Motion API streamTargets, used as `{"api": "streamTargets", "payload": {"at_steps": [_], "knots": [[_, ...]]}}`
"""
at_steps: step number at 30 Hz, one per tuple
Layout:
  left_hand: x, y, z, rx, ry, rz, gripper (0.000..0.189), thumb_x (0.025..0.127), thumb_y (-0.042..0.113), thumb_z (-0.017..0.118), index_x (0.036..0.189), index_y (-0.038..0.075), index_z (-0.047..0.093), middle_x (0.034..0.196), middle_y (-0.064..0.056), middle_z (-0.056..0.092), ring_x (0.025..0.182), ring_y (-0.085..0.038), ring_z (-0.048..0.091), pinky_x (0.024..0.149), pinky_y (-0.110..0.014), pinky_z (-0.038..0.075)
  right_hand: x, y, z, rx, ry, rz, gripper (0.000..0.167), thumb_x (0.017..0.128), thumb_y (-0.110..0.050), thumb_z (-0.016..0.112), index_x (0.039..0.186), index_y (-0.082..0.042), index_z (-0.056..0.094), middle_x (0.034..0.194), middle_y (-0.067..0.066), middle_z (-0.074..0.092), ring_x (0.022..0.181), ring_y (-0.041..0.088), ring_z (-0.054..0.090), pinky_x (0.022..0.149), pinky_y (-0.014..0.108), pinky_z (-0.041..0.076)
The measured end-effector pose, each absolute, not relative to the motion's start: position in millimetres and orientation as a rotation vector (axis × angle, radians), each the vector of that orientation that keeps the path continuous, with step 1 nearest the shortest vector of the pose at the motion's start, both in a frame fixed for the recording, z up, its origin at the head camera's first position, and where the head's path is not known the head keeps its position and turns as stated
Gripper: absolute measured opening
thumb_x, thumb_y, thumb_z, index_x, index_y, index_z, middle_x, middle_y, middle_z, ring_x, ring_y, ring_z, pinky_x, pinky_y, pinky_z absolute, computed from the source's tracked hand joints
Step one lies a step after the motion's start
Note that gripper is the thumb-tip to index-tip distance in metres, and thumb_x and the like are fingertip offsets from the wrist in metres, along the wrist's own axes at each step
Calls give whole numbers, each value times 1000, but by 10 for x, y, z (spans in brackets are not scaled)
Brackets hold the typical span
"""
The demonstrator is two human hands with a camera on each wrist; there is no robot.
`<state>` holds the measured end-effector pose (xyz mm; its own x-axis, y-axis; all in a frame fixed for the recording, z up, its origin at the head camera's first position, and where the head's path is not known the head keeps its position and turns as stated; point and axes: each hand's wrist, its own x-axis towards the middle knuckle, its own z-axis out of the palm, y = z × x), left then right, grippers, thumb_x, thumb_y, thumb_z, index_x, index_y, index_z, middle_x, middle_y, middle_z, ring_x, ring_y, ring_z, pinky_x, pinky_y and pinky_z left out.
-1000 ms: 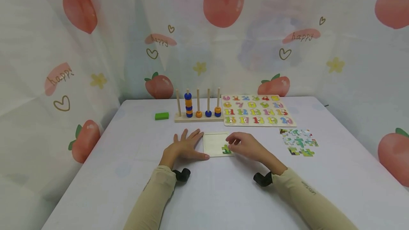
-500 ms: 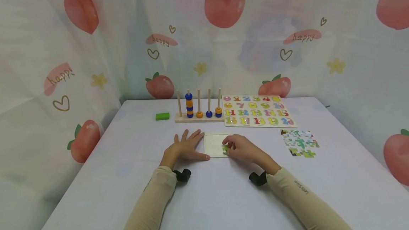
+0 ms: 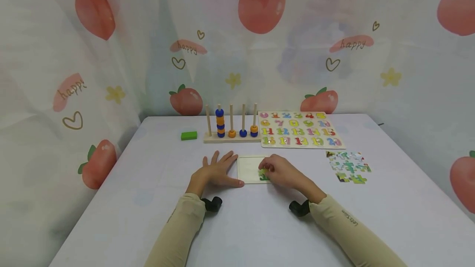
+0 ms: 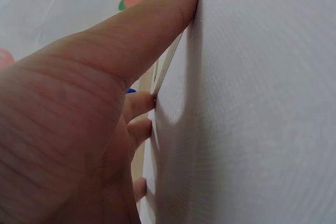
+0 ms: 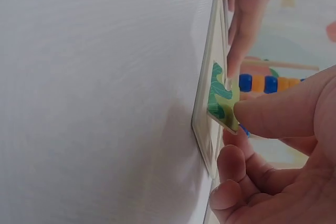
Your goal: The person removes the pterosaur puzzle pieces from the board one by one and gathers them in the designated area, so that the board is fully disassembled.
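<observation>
A shallow pale wooden puzzle tray (image 3: 246, 170) lies flat on the white tablecloth between the hands. The left hand (image 3: 213, 173) rests on the table with fingers spread, its thumb and index fingertip at the tray's left corners. At the tray's lower right corner, the right hand (image 3: 283, 172) pinches a green jigsaw piece (image 5: 220, 98) by its edge. In the right wrist view the thumb (image 5: 273, 111) presses on that piece, which tilts up from the tray floor. The fingertip behind it is partly hidden.
More jigsaw pieces (image 3: 347, 166) lie grouped at the right. Behind the tray stand a wooden peg rack (image 3: 230, 139) with blue and orange beads, and a number board (image 3: 297, 131). A green block (image 3: 189, 135) lies at the back left.
The right hand has shifted slightly left over the tray's lower right corner, fingers now closed on the green jigsaw piece. The left hand stays put at the tray's left side.
</observation>
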<state>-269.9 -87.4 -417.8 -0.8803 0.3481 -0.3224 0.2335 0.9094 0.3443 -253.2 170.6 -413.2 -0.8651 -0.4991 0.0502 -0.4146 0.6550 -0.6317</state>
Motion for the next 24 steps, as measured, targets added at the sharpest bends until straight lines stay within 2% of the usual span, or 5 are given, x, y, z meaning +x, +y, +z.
{"api": "streamTargets", "payload": {"at_steps": [11, 24], "knots": [[-2706, -867, -4209, 419, 2680, 416, 104, 90, 70, 73, 172, 26, 27, 180, 0, 13, 163, -42, -3, 123, -73, -4, -2512, 1753, -4141, -798, 2750, -1064, 26, 96, 10, 60, 108, -5, 77, 101, 3, 72, 88, 19, 58, 83, 38, 54], [-2704, -886, -4201, 424, 2675, 425, 104, 90, 71, 72, 172, 26, 26, 180, 2, 13, 163, -41, -3, 124, -72, -6, -2476, 1985, -4048, -719, 2798, -1102, 27, 95, 9, 57, 111, -2, 77, 95, 1, 69, 87, 21, 58, 79, 37, 51]]}}
